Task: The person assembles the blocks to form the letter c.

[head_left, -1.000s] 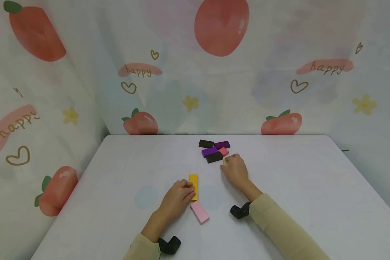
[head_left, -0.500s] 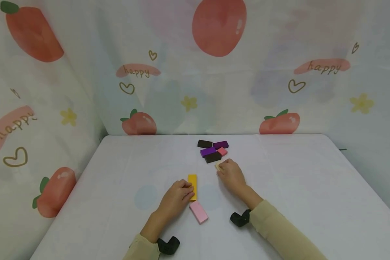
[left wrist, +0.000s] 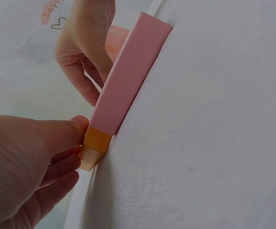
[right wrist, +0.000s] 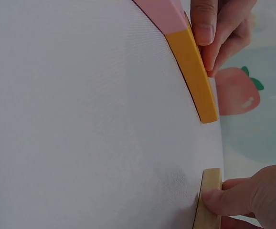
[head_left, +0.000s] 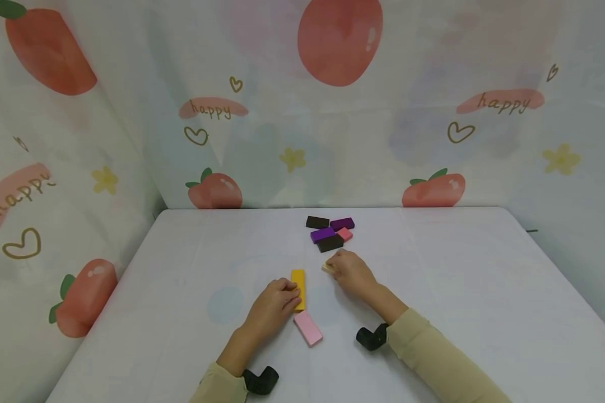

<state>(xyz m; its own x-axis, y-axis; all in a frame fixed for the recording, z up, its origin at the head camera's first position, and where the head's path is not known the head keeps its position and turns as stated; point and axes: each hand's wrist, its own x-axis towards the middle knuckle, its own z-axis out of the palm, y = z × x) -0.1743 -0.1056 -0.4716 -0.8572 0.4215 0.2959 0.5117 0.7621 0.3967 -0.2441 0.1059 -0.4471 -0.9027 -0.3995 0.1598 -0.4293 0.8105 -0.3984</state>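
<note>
My left hand holds the long yellow block by its left side, with fingertips over its top. A pink block lies at an angle against the yellow block's near end. My right hand pinches a cream-coloured wooden block, largely hidden by the fingers in the head view. From the right wrist view, the thumb lies on this cream block, a gap away from the yellow block. The left wrist view has the pink block in front, partly hiding the right hand.
Toward the table's back lie two black blocks, two purple blocks and a coral block, close together. The white tabletop meets a patterned cloth behind and at the left.
The right hand has carried the cream block away from the cluster, leftward and nearer, toward the yellow block. The left hand has stayed at the yellow block.
</note>
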